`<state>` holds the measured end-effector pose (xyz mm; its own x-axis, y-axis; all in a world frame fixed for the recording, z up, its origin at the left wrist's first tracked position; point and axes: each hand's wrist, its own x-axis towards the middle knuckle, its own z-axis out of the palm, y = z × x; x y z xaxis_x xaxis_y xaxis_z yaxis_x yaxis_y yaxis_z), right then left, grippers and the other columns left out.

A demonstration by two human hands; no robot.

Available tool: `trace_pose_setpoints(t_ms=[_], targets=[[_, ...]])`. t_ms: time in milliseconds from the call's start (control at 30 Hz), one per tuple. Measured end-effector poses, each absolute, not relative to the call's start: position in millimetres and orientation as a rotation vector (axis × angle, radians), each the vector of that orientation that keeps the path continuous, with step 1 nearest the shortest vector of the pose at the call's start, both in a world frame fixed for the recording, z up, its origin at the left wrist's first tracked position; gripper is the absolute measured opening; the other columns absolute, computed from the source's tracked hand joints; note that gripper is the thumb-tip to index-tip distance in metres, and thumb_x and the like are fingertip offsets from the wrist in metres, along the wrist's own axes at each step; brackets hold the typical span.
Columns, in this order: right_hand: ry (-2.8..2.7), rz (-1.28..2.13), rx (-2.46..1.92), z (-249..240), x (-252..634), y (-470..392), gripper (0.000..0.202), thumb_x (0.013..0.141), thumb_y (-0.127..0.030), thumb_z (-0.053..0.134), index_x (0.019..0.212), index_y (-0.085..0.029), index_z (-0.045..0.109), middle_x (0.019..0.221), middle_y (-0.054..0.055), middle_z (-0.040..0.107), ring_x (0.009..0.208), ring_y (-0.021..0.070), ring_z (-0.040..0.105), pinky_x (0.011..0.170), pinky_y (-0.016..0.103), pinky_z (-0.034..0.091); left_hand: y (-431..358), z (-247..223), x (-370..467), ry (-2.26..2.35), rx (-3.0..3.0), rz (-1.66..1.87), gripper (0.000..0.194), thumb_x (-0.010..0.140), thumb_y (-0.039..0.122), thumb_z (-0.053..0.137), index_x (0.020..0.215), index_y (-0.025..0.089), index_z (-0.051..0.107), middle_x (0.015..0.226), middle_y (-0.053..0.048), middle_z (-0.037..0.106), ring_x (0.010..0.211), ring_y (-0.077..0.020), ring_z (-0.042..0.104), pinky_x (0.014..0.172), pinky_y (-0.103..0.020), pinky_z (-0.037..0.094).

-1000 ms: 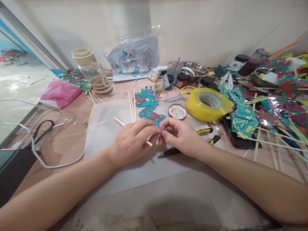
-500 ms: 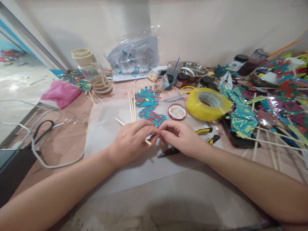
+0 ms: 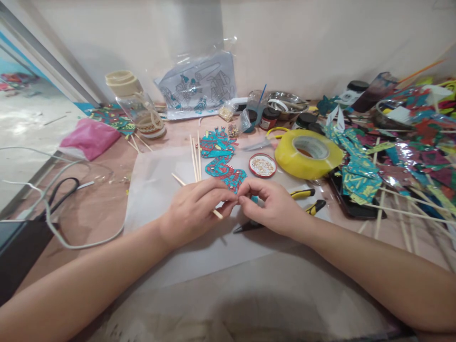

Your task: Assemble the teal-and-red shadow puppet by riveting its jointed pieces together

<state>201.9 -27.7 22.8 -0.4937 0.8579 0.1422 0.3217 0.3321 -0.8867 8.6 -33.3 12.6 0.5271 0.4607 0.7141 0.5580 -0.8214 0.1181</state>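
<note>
My left hand (image 3: 199, 204) is closed, with a thin wooden stick (image 3: 178, 179) running through its fingers and the stick's blunt end poking out below. My right hand (image 3: 272, 204) is pinched shut, its fingertips meeting the left's at the lower end of a flat blue-and-red dragon-like figure (image 3: 223, 164). A bit of teal shows inside the right hand's curled fingers; whatever lies between the fingertips is too small to see. Several more wooden sticks (image 3: 195, 159) lie beside the figure. Under the right hand are black-and-yellow pliers (image 3: 302, 194). A red-rimmed lid (image 3: 262, 165) holds small gold beads.
A yellow tape roll (image 3: 308, 154) lies right of the lid. Coloured figures on sticks (image 3: 361, 164) crowd the right side over a dark phone-like slab. Paint jars (image 3: 270, 118) and a clear bottle (image 3: 137, 107) stand at the back. White cables (image 3: 50, 209) cross the left.
Both hands have shifted very slightly right, fingertips still together. A patch of teal now shows within the right hand's fingers. The stick has moved slightly with the left hand.
</note>
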Motion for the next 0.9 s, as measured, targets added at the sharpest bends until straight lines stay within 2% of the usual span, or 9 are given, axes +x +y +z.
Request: trace_pose_setpoints(t_ms=[67, 133, 200, 233, 300, 400, 533, 633, 900], targets=[[-1.974, 1.061, -0.995, 22.9, 202.8, -29.4, 0.005, 0.078, -0.016, 0.053, 0.075, -0.018, 0.057, 0.066, -0.003, 0.056, 0.062, 0.0101, 0.049, 0.058, 0.021, 0.040, -33.6, 12.4, 6.6, -0.873, -2.648, -1.204, 0.008, 0.085, 0.018, 0.065, 0.091, 0.018, 0.059, 0.085, -0.001, 0.066, 0.072, -0.0097, 0.063, 0.062, -0.018, 0.048], [-1.951, 1.003, -0.951, 22.7, 204.3, -31.5, 0.006, 0.077, -0.015, 0.053, 0.074, -0.018, 0.056, 0.066, -0.003, 0.055, 0.062, 0.0100, 0.049, 0.059, 0.021, 0.040, -33.5, 11.9, 4.1, -0.907, -2.662, -1.248, 0.019, 0.087, 0.032, 0.064, 0.098, 0.018, 0.056, 0.090, -0.004, 0.065, 0.079, -0.0129, 0.063, 0.062, -0.021, 0.049], [-1.930, 0.950, -0.912, 22.5, 205.8, -33.4, 0.007, 0.078, -0.013, 0.052, 0.075, -0.019, 0.056, 0.067, -0.003, 0.055, 0.063, 0.0100, 0.050, 0.061, 0.021, 0.041, -32.6, 11.1, 1.9, -0.967, -2.681, -1.295, 0.034, 0.092, 0.046, 0.052, 0.106, 0.015, 0.052, 0.096, -0.009, 0.062, 0.086, -0.0171, 0.062, 0.064, -0.024, 0.050], [-1.928, 0.926, -0.901, 22.5, 206.5, -34.1, 0.008, 0.078, -0.013, 0.052, 0.075, -0.019, 0.056, 0.067, -0.003, 0.056, 0.064, 0.0100, 0.050, 0.061, 0.021, 0.041, -32.0, 10.8, 1.1, -0.996, -2.693, -1.304, 0.035, 0.095, 0.047, 0.045, 0.108, 0.014, 0.050, 0.098, -0.011, 0.061, 0.088, -0.0181, 0.061, 0.065, -0.026, 0.050], [-1.937, 0.891, -0.898, 23.0, 207.1, -34.8, 0.009, 0.078, -0.012, 0.051, 0.074, -0.019, 0.056, 0.067, -0.003, 0.057, 0.064, 0.0099, 0.051, 0.061, 0.021, 0.041, -30.5, 10.3, 0.6, -1.037, -2.717, -1.258, 0.026, 0.099, 0.037, 0.037, 0.104, 0.015, 0.050, 0.096, -0.009, 0.061, 0.087, -0.0167, 0.060, 0.068, -0.026, 0.050], [-1.973, 0.843, -0.931, 24.4, 206.8, -33.3, 0.010, 0.079, -0.012, 0.051, 0.073, -0.019, 0.055, 0.066, -0.004, 0.056, 0.062, 0.0091, 0.051, 0.060, 0.020, 0.041, -28.6, 10.0, 2.2, -1.034, -2.791, -1.135, 0.017, 0.099, 0.026, 0.040, 0.095, 0.017, 0.055, 0.091, -0.005, 0.062, 0.082, -0.0136, 0.060, 0.072, -0.023, 0.049], [-2.078, 0.687, -0.951, 25.6, 205.9, -29.5, 0.010, 0.076, -0.009, 0.053, 0.071, -0.017, 0.055, 0.062, -0.005, 0.054, 0.056, 0.0071, 0.047, 0.055, 0.018, 0.037, -27.7, 9.1, 5.3, -0.983, -2.843, -1.144, 0.018, 0.098, 0.025, 0.043, 0.099, 0.016, 0.058, 0.092, -0.005, 0.064, 0.084, -0.0135, 0.061, 0.076, -0.023, 0.050], [-2.143, 0.563, -0.911, 23.8, 205.5, -28.9, 0.010, 0.074, -0.008, 0.053, 0.071, -0.017, 0.055, 0.062, -0.004, 0.053, 0.058, 0.0077, 0.048, 0.058, 0.019, 0.038, -27.3, 8.8, 5.6, -0.937, -2.839, -1.143, 0.017, 0.098, 0.023, 0.043, 0.097, 0.016, 0.059, 0.090, -0.005, 0.066, 0.083, -0.0136, 0.062, 0.076, -0.024, 0.050], [-2.137, 0.562, -0.899, 18.3, 204.3, -30.7, 0.009, 0.075, -0.009, 0.052, 0.072, -0.016, 0.056, 0.062, -0.003, 0.055, 0.058, 0.0089, 0.050, 0.058, 0.020, 0.039, -25.7, 9.9, 5.1, -0.886, -2.871, -1.060, 0.025, 0.101, 0.025, 0.036, 0.091, 0.016, 0.058, 0.073, -0.001, 0.066, 0.063, -0.0125, 0.057, 0.063, -0.024, 0.044]])
